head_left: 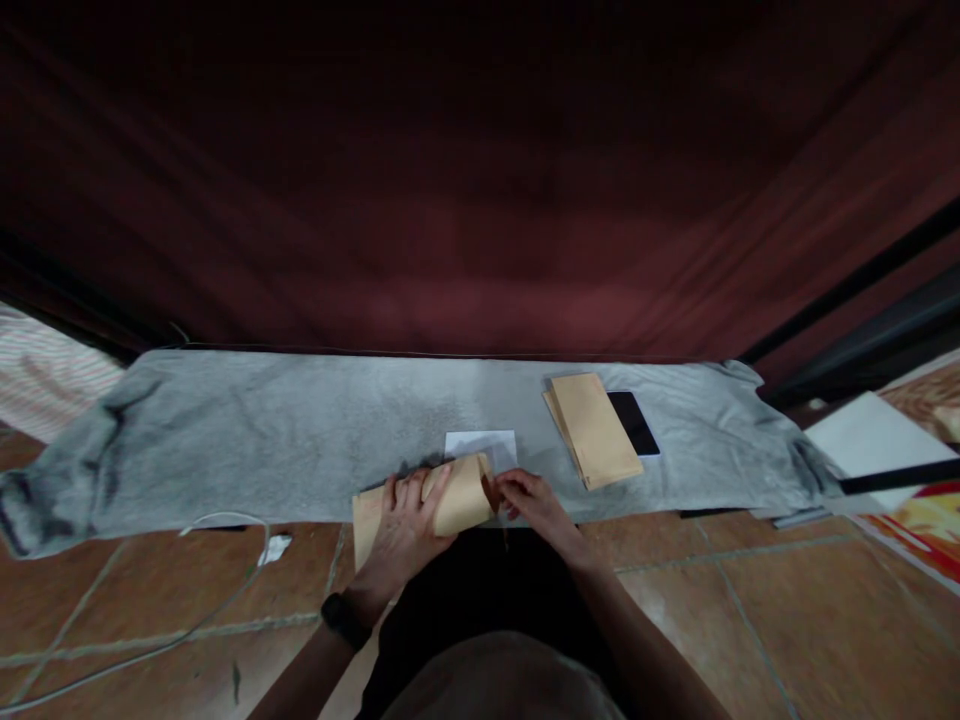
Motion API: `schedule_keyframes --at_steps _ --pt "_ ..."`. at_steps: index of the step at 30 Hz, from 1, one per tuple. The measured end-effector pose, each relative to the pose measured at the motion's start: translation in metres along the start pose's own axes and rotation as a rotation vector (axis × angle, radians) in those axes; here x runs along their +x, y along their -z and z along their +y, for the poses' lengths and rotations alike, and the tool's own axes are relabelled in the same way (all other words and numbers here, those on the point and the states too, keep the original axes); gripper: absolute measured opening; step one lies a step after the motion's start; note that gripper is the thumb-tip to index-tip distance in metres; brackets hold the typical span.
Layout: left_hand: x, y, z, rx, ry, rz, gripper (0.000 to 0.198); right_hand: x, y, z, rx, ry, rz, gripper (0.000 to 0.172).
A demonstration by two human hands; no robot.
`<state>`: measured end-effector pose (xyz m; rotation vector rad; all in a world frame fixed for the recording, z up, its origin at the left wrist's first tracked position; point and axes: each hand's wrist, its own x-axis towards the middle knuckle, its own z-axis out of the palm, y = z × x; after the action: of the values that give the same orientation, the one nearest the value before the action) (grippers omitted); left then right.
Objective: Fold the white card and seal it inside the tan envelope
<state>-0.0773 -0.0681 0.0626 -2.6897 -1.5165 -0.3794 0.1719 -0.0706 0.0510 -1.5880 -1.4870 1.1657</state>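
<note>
My left hand [409, 520], with a dark watch on the wrist, presses and grips a brown paper bag [466, 498] at the near edge of the cloth-covered bench. The bag's right end bulges into a curled opening with a dark inside. At that opening my right hand [529, 500] has its fingers bent and drawn together; whatever is between them is too small to make out. More brown paper [366, 515] shows under and left of my left hand. Just behind the bag lies a white sheet [487, 443], partly covered by it.
A small stack of flat brown paper bags [596, 430] lies to the right, overlapping a dark-screened phone or tablet [636, 425]. Grey cloth [262, 430] covers the narrow bench. A dark red curtain [480, 240] hangs behind. On the tiled floor at left runs a white cable [225, 605].
</note>
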Motion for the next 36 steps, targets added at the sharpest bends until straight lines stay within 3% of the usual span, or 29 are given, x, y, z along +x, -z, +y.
schedule_keyframes --at_steps 2,4,6,9,12,18,22,26,28,32,36 --pt "-0.002 -0.001 -0.015 0.026 0.073 -0.001 0.096 0.013 0.001 0.003 -0.218 -0.04 0.179 0.026" --pt "-0.004 -0.001 -0.029 0.06 0.128 -0.004 0.1 0.025 -0.001 0.004 -0.448 -0.089 0.299 0.04" --pt "-0.008 0.001 -0.04 0.092 0.168 -0.009 0.103 0.036 -0.009 0.004 -0.592 -0.142 0.337 0.055" --pt "-0.015 0.003 -0.05 0.126 0.218 -0.018 0.102 0.047 -0.025 0.006 -0.68 -0.175 0.348 0.062" --pt "-0.02 0.004 -0.055 0.142 0.257 -0.035 0.099 0.054 -0.031 0.011 -0.667 -0.206 0.362 0.054" --pt "-0.021 0.001 -0.057 0.152 0.288 -0.092 0.1 0.056 -0.021 0.02 -0.623 -0.158 0.336 0.011" --pt "-0.02 -0.006 -0.058 0.13 0.29 -0.1 0.103 0.052 -0.026 0.016 -0.647 -0.134 0.341 0.017" --pt "-0.024 -0.006 -0.059 0.149 0.305 -0.106 0.102 0.05 -0.037 0.009 -0.709 -0.14 0.339 0.047" --pt "-0.027 -0.004 -0.061 0.169 0.323 -0.116 0.099 0.05 -0.042 0.005 -0.717 -0.158 0.315 0.053" --pt "-0.031 0.0 -0.063 0.194 0.323 -0.111 0.094 0.052 -0.049 0.001 -0.604 -0.185 0.32 0.042" --pt "-0.032 -0.002 -0.065 0.182 0.332 -0.108 0.096 0.052 -0.049 0.003 -0.284 -0.111 0.385 0.022"
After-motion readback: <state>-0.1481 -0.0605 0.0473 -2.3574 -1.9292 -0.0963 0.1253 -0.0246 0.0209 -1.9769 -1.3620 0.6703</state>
